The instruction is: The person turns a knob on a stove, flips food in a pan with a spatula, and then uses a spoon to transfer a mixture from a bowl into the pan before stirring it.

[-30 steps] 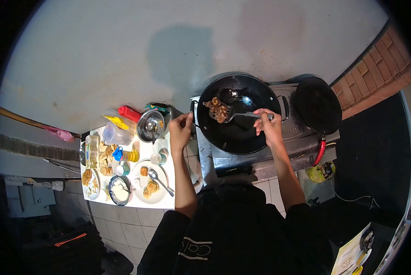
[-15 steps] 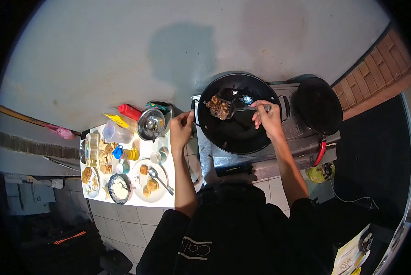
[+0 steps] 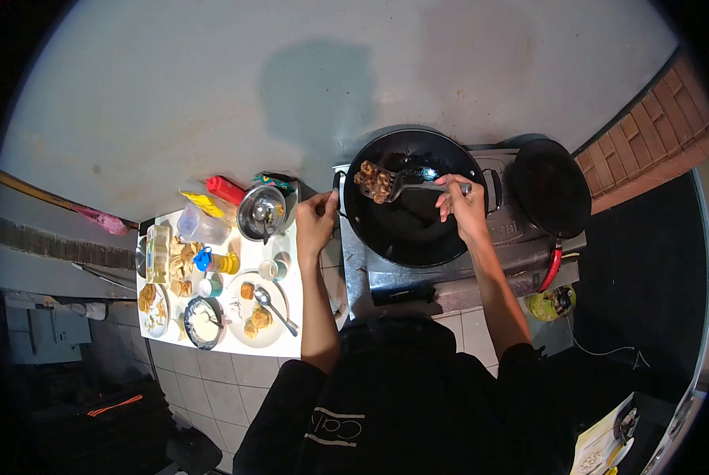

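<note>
Right hand (image 3: 463, 207) closed around a spatula (image 3: 406, 183) lifting browned food (image 3: 374, 181) over the black wok (image 3: 415, 198); left hand (image 3: 316, 222) clasps the wok's handle (image 3: 337, 195). Dishes crowd the tabletop (image 3: 311, 265) alongside.

Left of the left hand (image 3: 316, 223) stands a white table (image 3: 290, 342) — on it a metal bowl (image 3: 261, 212) just beside the hand, a red bottle (image 3: 225, 189) and a clear tub (image 3: 199, 227) farther left, and a plate (image 3: 237, 317) with a spoon (image 3: 276, 310) nearer the body. Right of the right hand (image 3: 462, 207) a round black pan (image 3: 551, 188) sits on the stove (image 3: 449, 279) — a red handle (image 3: 551, 269) shows at its near edge.
</note>
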{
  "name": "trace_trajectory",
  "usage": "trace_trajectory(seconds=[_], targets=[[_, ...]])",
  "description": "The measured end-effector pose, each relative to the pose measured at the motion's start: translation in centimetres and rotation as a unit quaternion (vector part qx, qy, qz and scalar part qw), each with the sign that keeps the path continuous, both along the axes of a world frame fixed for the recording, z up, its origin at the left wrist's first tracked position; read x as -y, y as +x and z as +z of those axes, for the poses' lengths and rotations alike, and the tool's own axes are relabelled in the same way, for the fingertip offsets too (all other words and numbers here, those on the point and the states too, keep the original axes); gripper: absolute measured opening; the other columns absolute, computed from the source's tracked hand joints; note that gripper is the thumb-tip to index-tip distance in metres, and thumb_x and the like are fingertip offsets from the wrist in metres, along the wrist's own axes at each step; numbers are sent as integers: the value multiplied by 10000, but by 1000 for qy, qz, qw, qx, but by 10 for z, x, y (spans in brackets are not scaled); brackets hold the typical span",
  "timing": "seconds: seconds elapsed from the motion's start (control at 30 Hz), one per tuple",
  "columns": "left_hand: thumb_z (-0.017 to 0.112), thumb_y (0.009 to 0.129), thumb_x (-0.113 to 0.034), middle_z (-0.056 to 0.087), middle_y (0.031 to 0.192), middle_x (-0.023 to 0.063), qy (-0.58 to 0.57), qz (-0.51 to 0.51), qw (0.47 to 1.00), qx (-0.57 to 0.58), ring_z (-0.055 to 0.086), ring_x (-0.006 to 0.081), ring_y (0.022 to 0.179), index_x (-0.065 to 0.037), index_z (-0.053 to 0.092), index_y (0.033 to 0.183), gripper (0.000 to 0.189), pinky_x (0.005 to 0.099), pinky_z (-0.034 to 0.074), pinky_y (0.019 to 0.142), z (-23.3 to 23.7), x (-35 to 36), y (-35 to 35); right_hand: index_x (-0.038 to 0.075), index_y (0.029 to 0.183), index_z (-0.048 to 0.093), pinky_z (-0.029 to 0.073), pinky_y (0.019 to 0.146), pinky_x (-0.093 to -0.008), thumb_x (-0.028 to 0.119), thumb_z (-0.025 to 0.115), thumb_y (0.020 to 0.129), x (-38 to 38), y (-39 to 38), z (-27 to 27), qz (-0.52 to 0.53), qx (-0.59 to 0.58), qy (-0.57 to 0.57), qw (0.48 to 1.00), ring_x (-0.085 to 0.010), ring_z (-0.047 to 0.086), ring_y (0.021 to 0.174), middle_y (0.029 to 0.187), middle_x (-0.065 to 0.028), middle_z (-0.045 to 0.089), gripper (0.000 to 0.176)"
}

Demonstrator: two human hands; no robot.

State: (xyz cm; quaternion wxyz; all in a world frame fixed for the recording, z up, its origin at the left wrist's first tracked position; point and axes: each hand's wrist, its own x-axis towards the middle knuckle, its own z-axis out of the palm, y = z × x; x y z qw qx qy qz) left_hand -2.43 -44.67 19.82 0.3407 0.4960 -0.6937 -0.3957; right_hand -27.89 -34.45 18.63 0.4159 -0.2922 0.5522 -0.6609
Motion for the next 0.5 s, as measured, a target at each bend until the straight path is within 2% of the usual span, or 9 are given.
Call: trace_trajectory(seconds=[0.07, 0.13, 0.5], targets=[[601, 886, -267, 658, 752, 106, -3, 1, 1000, 8, 578, 121, 701, 95, 643, 933, 367, 275, 455, 664, 0, 0, -1, -39, 895, 613, 421, 357, -227, 158, 473, 948, 1, 1, -1, -1, 2, -3, 1000, -93, 504, 406, 576, -92, 565, 248], [610, 879, -244, 637, 671, 91, -32, 2, 999, -12, 556, 105, 612, 74, 656, 930, 325, 264, 451, 588, -5, 1, -1, -38, 899, 611, 420, 359, -227, 162, 471, 950, 1, 1, -2, -2, 5, -6, 1000, -93, 503, 407, 577, -92, 565, 250], [610, 878, -242, 630, 658, 81, -34, 4, 999, -11, 545, 95, 595, 69, 657, 934, 319, 260, 442, 566, -7, 3, 2, -19, 892, 613, 400, 362, -213, 181, 492, 939, -18, -5, -2, -24, 16, -2, 1000, -90, 505, 417, 581, -93, 569, 239]])
